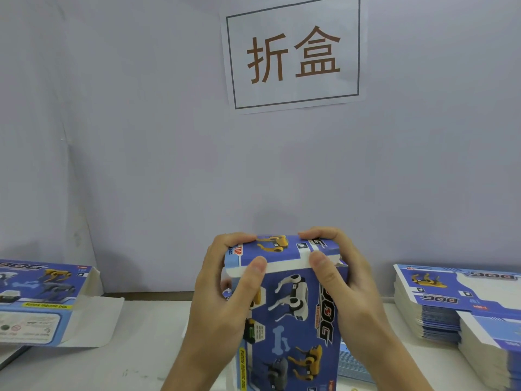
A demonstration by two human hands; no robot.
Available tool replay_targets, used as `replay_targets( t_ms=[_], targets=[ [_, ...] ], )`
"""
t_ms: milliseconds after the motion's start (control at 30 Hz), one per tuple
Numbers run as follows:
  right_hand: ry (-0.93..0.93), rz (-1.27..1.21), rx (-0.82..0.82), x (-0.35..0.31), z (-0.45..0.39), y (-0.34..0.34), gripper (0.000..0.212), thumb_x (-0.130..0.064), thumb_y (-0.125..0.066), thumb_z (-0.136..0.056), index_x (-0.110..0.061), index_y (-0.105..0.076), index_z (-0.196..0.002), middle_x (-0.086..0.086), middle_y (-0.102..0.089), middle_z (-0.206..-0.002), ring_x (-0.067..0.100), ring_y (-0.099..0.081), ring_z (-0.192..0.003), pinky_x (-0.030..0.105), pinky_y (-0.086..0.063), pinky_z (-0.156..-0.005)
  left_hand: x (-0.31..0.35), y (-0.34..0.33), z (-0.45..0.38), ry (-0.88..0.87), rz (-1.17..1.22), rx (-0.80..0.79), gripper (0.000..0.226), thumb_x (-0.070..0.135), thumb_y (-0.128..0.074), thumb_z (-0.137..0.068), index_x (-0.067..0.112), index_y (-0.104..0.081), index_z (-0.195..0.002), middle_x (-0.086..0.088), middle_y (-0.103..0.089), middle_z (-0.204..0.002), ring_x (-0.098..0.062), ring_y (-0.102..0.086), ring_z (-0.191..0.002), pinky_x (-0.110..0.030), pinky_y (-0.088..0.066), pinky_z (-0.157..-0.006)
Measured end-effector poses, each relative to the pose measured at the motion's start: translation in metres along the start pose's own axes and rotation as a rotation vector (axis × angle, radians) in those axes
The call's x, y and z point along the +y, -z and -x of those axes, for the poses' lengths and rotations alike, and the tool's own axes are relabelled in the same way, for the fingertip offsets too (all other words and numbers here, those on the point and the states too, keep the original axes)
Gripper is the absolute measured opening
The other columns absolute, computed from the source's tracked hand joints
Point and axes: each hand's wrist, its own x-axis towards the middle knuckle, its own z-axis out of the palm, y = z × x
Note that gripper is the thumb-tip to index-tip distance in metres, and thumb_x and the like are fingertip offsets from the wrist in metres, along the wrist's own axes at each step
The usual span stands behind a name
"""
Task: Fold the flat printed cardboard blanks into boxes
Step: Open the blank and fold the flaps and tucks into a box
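Both hands are on it: a blue printed box [290, 311] stands upright in the middle of the white table [146, 362], held up in front of the camera. The left hand [225, 294] wraps the upper left corner, fingers curled over the far edge of the top flap [275, 251] and thumb pressing on its white front lip. The right hand [342, 280] mirrors it on the upper right corner, fingers hooked over the back, thumb pinching down on the same lip. The flap lies folded over the top, its tuck edge showing white just above the front panel with the robot dog pictures.

Off to the left, a folded box [42, 303] lies on its side on the table, one white end flap hanging open. To the right sits a tall stack of flat blanks [439, 303], with a second stack [490, 351] just in front of it, and more blanks [352, 362] peek out behind the right wrist. On the pale wall behind hangs a paper sign [293, 52] with two brown characters in a dark frame
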Motion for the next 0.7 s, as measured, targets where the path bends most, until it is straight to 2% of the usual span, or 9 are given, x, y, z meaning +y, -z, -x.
replay_targets(
  t_ms=[100,200,267,333,433,533,600,700],
  targets=[
    [0.037,0.015,0.04,-0.0021,0.0001,-0.0069,0.013,-0.04,-0.061,-0.087,-0.033,-0.064,-0.098,0.006,-0.075,-0.093,0.026,-0.077,-0.079,0.028,-0.059,-0.057,0.0044,-0.0029,-0.0007,-0.029,0.008,0.035,0.023,0.048,-0.071,-0.081,0.033,-0.062,-0.096,-0.007,-0.073,-0.102,-0.031,-0.073,-0.093,-0.046,-0.063,-0.062],
    [0.04,0.012,0.048,-0.0047,0.0002,-0.0111,0.014,-0.04,-0.062,-0.086,-0.03,-0.064,-0.096,0.004,-0.076,-0.09,0.025,-0.077,-0.076,0.027,-0.058,-0.054,0.0079,-0.0036,-0.0008,-0.031,0.029,0.062,0.029,0.051,-0.073,-0.075,0.03,-0.063,-0.092,-0.006,-0.073,-0.097,-0.027,-0.074,-0.084,-0.043,-0.061,-0.059],
    [0.017,-0.004,0.045,-0.0061,0.0,-0.0116,0.017,-0.043,-0.066,-0.085,-0.029,-0.065,-0.095,-0.002,-0.076,-0.095,0.025,-0.077,-0.08,0.028,-0.059,-0.055,0.0079,-0.0035,-0.0006,-0.004,0.074,0.072,0.029,0.045,-0.079,-0.075,0.027,-0.063,-0.091,-0.008,-0.073,-0.1,-0.03,-0.074,-0.088,-0.04,-0.061,-0.056],
    [-0.011,-0.044,0.038,-0.0065,-0.0007,-0.011,0.023,-0.046,-0.072,-0.081,-0.027,-0.066,-0.093,-0.006,-0.075,-0.103,0.026,-0.076,-0.086,0.03,-0.06,-0.058,0.007,-0.0041,-0.0003,0.009,0.096,0.078,0.024,0.045,-0.068,-0.073,0.027,-0.062,-0.09,-0.01,-0.072,-0.103,-0.033,-0.074,-0.092,-0.039,-0.061,-0.055],
    [-0.042,-0.082,0.043,-0.0062,-0.0025,-0.0089,0.027,-0.05,-0.07,-0.072,-0.028,-0.069,-0.089,-0.006,-0.07,-0.115,0.028,-0.075,-0.095,0.031,-0.06,-0.059,0.0062,-0.0052,0.0,0.018,0.122,0.084,0.025,0.043,-0.07,-0.073,0.027,-0.063,-0.09,-0.009,-0.071,-0.107,-0.033,-0.074,-0.094,-0.037,-0.061,-0.056],
    [-0.085,-0.122,0.029,-0.0049,-0.0036,-0.0068,0.027,-0.047,-0.073,-0.069,-0.027,-0.069,-0.087,-0.005,-0.068,-0.12,0.031,-0.075,-0.095,0.034,-0.06,-0.06,0.0048,-0.0035,0.0003,0.025,0.125,0.06,0.035,0.04,-0.084,-0.071,0.024,-0.062,-0.094,-0.008,-0.07,-0.107,-0.034,-0.073,-0.094,-0.037,-0.06,-0.057],
    [-0.116,-0.147,0.026,-0.0038,-0.0041,-0.006,0.028,-0.045,-0.075,-0.066,-0.025,-0.07,-0.085,-0.005,-0.068,-0.12,0.033,-0.075,-0.095,0.035,-0.059,-0.06,0.0051,-0.0012,0.0001,0.061,0.16,0.037,0.035,0.046,-0.073,-0.069,0.025,-0.063,-0.096,-0.009,-0.07,-0.109,-0.035,-0.073,-0.097,-0.038,-0.06,-0.057],
    [-0.154,-0.171,0.031,-0.0029,-0.0041,-0.0038,0.028,-0.041,-0.077,-0.062,-0.022,-0.07,-0.081,-0.004,-0.069,-0.12,0.033,-0.075,-0.092,0.035,-0.058,-0.058,0.006,0.0018,-0.0013,0.097,0.204,-0.012,0.033,0.043,-0.073,-0.068,0.026,-0.067,-0.095,-0.003,-0.066,-0.117,-0.034,-0.07,-0.105,-0.042,-0.061,-0.062]
  ],
)
